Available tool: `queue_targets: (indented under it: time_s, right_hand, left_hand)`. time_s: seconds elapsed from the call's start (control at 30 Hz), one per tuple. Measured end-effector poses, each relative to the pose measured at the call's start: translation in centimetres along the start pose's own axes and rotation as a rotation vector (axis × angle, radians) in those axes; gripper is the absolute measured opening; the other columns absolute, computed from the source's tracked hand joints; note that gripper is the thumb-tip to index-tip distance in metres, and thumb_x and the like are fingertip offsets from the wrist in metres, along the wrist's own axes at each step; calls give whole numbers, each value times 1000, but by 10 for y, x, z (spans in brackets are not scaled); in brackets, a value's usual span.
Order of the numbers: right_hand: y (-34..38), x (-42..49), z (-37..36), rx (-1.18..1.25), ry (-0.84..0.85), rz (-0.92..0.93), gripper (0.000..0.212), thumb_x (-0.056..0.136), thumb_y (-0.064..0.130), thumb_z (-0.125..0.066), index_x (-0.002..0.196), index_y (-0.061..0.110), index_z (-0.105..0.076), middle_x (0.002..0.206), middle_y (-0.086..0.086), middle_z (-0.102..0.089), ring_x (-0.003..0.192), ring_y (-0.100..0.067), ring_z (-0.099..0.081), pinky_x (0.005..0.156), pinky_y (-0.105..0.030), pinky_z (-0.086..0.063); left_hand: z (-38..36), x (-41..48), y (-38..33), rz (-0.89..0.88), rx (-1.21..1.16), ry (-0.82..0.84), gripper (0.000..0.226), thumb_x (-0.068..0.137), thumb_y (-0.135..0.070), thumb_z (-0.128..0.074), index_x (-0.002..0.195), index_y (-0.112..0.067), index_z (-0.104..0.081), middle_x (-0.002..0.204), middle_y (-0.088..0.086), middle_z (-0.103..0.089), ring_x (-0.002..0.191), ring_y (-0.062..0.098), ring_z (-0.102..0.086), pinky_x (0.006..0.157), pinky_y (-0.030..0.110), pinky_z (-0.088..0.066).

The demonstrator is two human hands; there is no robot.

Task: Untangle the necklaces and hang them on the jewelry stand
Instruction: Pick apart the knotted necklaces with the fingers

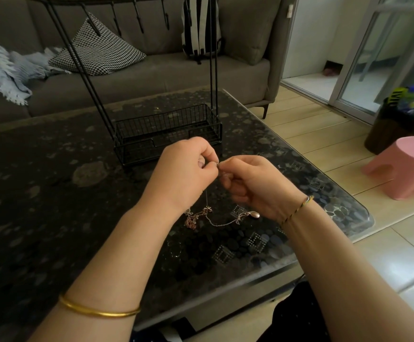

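Observation:
A tangle of thin necklaces (202,215), rose-gold and silver chains with a teardrop pendant (254,214), lies on the dark patterned table (53,193) just below my hands. My left hand (183,171) and my right hand (252,181) meet fingertip to fingertip above the tangle, each pinching the end of one fine chain that hangs down to the heap. The black wire jewelry stand (166,129) rises right behind my hands, with a basket base and a top bar of empty hooks (139,19).
A grey sofa (151,77) with a houndstooth cushion, a pale blanket and a striped bag runs behind the table. The table's right edge (324,174) drops to a tiled floor with a pink stool (403,166) and a dark bin.

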State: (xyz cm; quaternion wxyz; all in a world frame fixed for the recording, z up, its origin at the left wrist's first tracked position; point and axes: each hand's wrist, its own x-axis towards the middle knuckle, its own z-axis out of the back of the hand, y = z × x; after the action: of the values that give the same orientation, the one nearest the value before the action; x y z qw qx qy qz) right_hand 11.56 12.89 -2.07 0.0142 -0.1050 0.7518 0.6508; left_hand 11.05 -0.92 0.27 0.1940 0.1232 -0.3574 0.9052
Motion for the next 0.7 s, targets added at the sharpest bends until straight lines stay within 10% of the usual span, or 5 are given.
queue_targets:
  time_s: [0.7]
  right_hand:
    - [-4, 4, -6, 66, -96, 31, 26, 89, 0, -47, 64, 7, -51, 53, -2, -43, 37, -5, -27, 37, -17, -18]
  left_hand:
    - [1, 4, 2, 135, -135, 79, 14, 90, -15, -62, 81, -25, -65, 59, -10, -50, 52, -1, -46, 51, 9, -37]
